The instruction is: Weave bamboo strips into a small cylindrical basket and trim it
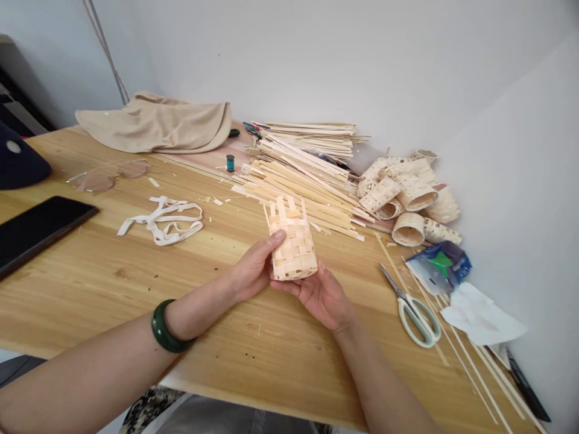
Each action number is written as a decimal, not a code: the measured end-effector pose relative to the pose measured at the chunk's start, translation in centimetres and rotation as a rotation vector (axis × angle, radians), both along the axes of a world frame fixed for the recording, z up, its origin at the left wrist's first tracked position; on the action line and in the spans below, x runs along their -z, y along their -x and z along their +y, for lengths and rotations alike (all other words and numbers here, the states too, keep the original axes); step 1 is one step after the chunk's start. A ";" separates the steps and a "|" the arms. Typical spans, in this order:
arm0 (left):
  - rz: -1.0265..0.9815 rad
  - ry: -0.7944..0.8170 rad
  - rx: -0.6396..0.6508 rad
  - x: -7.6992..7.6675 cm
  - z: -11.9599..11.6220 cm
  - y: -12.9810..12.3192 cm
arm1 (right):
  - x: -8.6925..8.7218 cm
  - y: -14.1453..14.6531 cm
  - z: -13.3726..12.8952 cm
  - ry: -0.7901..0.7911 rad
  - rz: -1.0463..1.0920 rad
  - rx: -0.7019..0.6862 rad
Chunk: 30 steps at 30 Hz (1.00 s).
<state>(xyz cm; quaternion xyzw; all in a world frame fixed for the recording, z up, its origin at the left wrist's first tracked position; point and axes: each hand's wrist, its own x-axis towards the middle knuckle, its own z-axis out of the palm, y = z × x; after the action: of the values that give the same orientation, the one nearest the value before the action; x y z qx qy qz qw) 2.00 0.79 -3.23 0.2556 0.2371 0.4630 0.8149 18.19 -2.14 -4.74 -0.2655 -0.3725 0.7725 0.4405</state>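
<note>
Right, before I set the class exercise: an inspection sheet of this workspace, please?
Surface: brown wooden table, small pale scraps scattered.
Job's things: pale woven-strip basket, unwoven strip ends at its top; flat pale wooden strips piled behind.
Clutter: black rectangular phone, tangled white fabric ribbon, white-handled metal scissors.
Hands: left hand grips basket's left side; right hand cups its base.
Cables: thin grey cords, upper left; type unclear.
Surroundings: white walls.

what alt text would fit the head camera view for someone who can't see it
A person's left hand and right hand hold a small, pale, partly woven basket, its strip ends sticking up, over a wooden table. Piled flat strips lie beyond it, with woven tubes and white-handled scissors to the right.
</note>
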 end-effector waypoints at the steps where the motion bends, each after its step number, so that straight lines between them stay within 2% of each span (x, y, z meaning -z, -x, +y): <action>1: -0.005 -0.009 0.005 0.0 0.0 0.0 | -0.1 0.0 -0.1 -0.011 -0.011 0.005; 5: 0.008 0.018 -0.017 0.0 0.1 0.0 | -0.2 0.1 0.1 0.019 -0.038 -0.022; 8: 0.044 0.046 -0.094 0.0 0.5 0.1 | -0.2 -0.1 0.6 0.040 -0.103 -0.017; 9: 0.066 0.050 -0.126 0.0 0.6 0.2 | -0.2 -0.2 0.8 0.027 -0.142 0.042; 11: 0.108 0.045 -0.174 0.0 0.6 0.2 | -0.3 -0.5 1.1 -0.013 -0.247 0.245; 13: 0.143 0.019 -0.176 0.0 0.5 0.1 | -0.5 -0.7 1.3 -0.054 -0.369 0.419; 14: 0.165 -0.004 -0.168 0.0 0.4 0.1 | -0.7 -0.7 1.3 -0.072 -0.422 0.464; 18: 0.279 -0.090 -0.158 0.2 0.0 -0.3 | -1.8 -0.2 1.7 -0.098 -0.526 0.469; 23: 0.281 -0.068 -0.190 0.5 0.1 -0.3 | -3.0 0.5 2.2 -0.181 -0.584 0.552; 26: 0.337 -0.077 -0.196 0.4 0.2 0.0 | -3.0 0.6 2.4 -0.210 -0.519 0.600; 30: 0.369 -0.080 -0.158 0.1 0.2 0.1 | -2.0 0.8 2.8 -0.096 -0.391 0.557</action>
<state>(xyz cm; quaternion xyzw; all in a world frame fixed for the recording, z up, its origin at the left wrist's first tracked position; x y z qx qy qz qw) 1.86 0.97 -3.37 0.3488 0.3833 0.4798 0.7080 17.40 0.70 -2.71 -0.4789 -0.3989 0.5389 0.5667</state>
